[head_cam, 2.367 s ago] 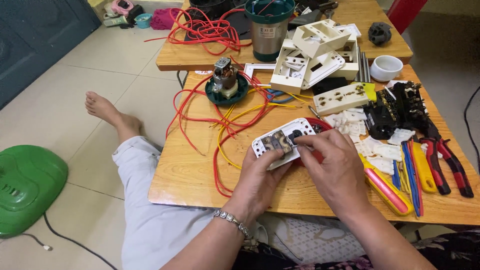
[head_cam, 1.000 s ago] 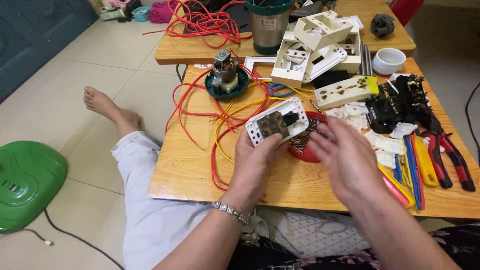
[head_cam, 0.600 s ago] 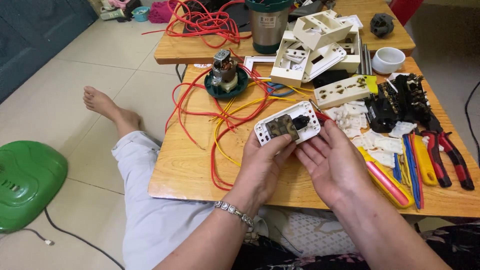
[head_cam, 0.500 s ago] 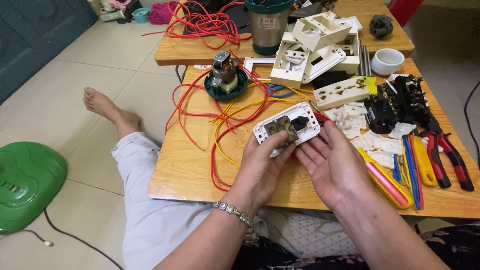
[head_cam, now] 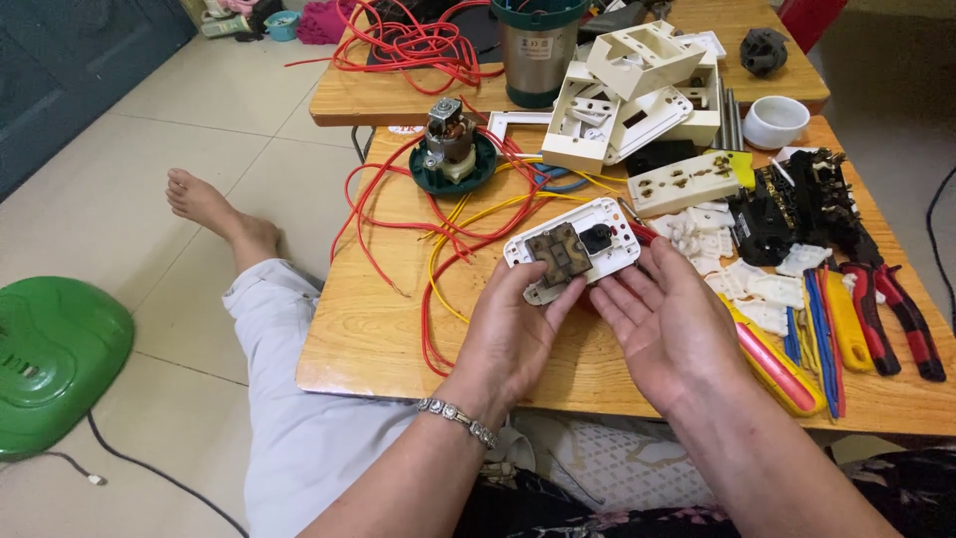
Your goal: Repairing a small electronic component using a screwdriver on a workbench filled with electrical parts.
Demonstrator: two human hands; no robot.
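left hand (head_cam: 518,324) gripping, right hand (head_cam: 669,324) open

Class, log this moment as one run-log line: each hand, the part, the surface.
left hand: holds white switch plate | right hand: open, fingertips at plate | surface: wooden table, red wires

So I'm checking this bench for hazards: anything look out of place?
Yes. Loose red and yellow wires sprawl tangled across the table. The left hand holds a bare white socket plate.

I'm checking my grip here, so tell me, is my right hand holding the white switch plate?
No, the left hand alone holds the white switch plate; the right hand is open, palm up, beside it.
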